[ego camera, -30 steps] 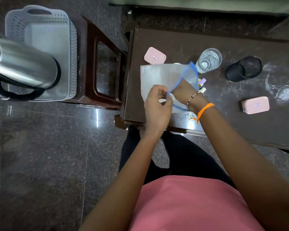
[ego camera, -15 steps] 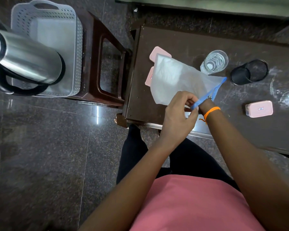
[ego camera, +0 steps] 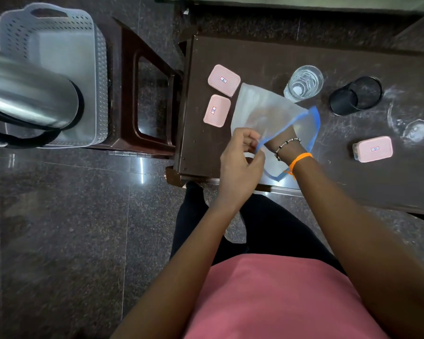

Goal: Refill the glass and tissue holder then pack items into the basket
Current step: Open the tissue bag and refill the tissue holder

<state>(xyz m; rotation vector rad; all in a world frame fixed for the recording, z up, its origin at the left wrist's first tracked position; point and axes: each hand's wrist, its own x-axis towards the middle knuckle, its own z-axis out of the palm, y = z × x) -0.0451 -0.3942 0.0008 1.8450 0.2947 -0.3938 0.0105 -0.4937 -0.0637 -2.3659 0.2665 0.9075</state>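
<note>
A dark brown counter [ego camera: 353,182], dusty with white marks, is standing on a polished granite floor [ego camera: 59,228]. The left hand [ego camera: 240,162] is pinching the blue rim of a clear pouch [ego camera: 262,106] with narrow fingers [ego camera: 249,138]; the right hand is inside it, fingers hidden. The glass [ego camera: 303,83] is just beyond the pouch. Left of the fingers are lying two pink boxes [ego camera: 217,110], their labels unreadable; the basket [ego camera: 54,45] is sitting well left.

On the dark table [ego camera: 255,52], the left hand [ego camera: 240,162] pinches the blue-edged mouth of a translucent zip bag [ego camera: 257,106] while the right hand [ego camera: 283,138] reaches inside it. Two pink lidded boxes [ego camera: 223,80] [ego camera: 217,110] lie left of the bag, a third [ego camera: 373,149] right. A water glass [ego camera: 303,83] and black cup [ego camera: 355,95] stand behind. A grey basket [ego camera: 59,45] sits on a stool [ego camera: 147,94], a steel kettle [ego camera: 30,94] before it.
</note>
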